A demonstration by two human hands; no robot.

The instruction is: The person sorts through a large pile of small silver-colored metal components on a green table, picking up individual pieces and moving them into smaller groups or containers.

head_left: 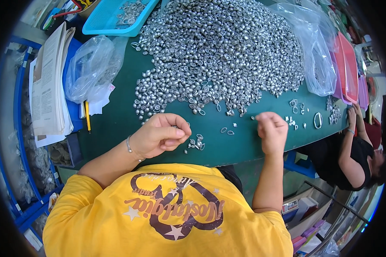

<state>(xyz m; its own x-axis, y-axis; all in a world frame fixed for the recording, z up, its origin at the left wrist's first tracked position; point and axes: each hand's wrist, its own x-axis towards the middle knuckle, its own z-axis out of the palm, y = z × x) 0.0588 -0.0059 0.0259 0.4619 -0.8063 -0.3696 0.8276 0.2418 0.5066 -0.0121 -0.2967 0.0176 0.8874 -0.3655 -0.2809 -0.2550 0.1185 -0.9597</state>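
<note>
Yellow cloth of the person's shirt, printed with a dark looping shape and pale stars, lies nearest. The left grip is curled in front of it, thumb close against the bent forefinger; a glint of metal shows there, but whether a piece is held I cannot tell. A thin bracelet circles that wrist. The right grip is raised with its fingers folded in, and its hold cannot be told either; a small metal bit shows just beside its fingertips.

Between the two, near the left fingers, a little cluster of metal pieces lies on the green tabletop, with a few loose rings to its right. Beyond both hands spreads the great heap of silvery rings and rounded pieces. To the right sit a bigger oval ring, more small pieces, a clear plastic bag and a pink basket. A co-worker in black has hands at the tabletop's right end. To the left are a blue basket, another clear bag, stacked papers and a yellow pencil.
</note>
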